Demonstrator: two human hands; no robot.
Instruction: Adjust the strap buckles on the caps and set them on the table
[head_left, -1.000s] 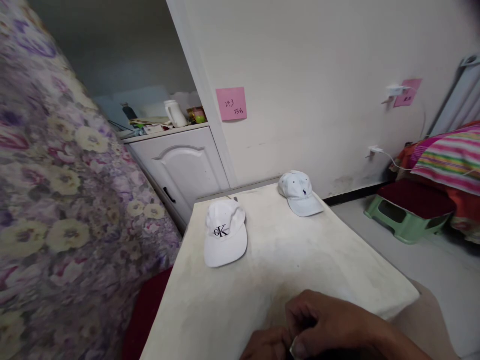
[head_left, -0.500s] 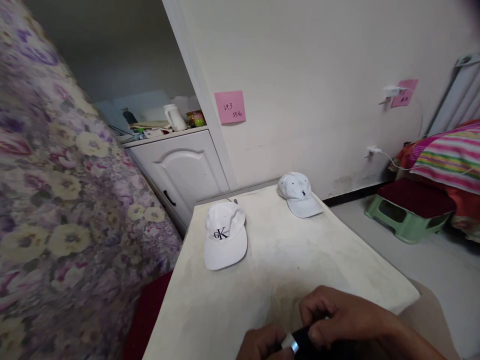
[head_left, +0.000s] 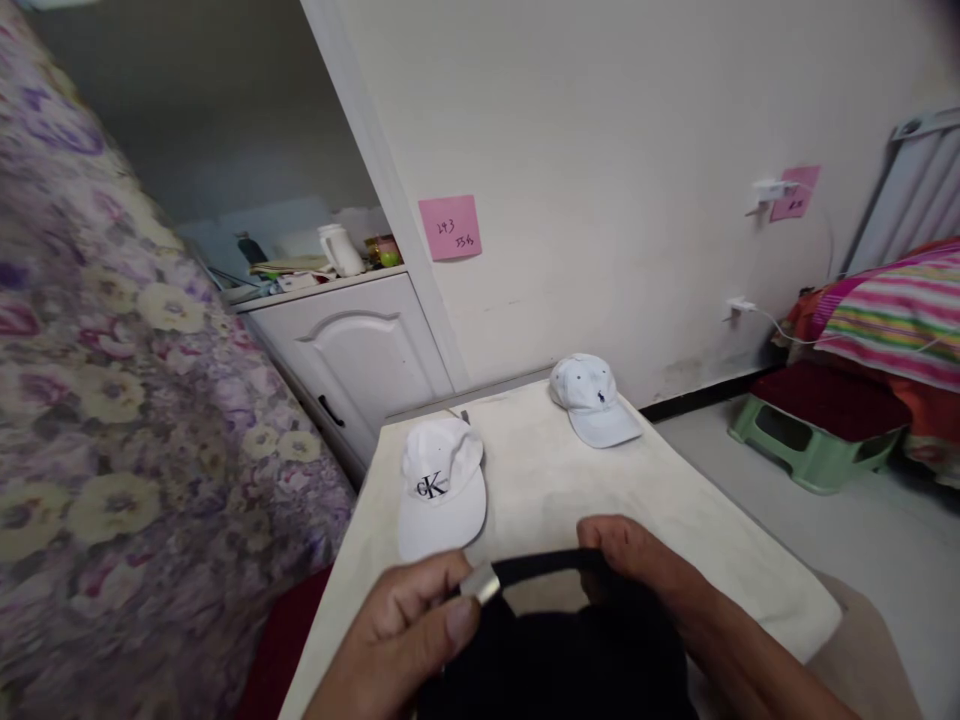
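Observation:
Between my two hands is a black cap (head_left: 570, 660), its back strap and opening facing up over the near part of the table. My left hand (head_left: 405, 630) pinches the cap at the silver metal buckle (head_left: 481, 583) of the strap. At the strap's other end my right hand (head_left: 637, 560) grips the cap's edge, with some fingers hidden behind the fabric. A white cap with black "CK" lettering (head_left: 442, 485) lies just beyond my left hand. Farther back on the right rests a white cap with a small dark emblem (head_left: 592, 400).
The pale table (head_left: 517, 480) stands against the wall. A floral curtain (head_left: 112, 430) hangs on the left, beside a white cabinet (head_left: 360, 350) with a white jug (head_left: 341, 250) on top. On the right are a green stool (head_left: 825, 455) and plugged-in chargers (head_left: 772, 190).
Both hands have risen with the black cap, bringing its strap and opening into view. My left hand has moved left and up, and the hands are farther apart. The view has shifted slightly.

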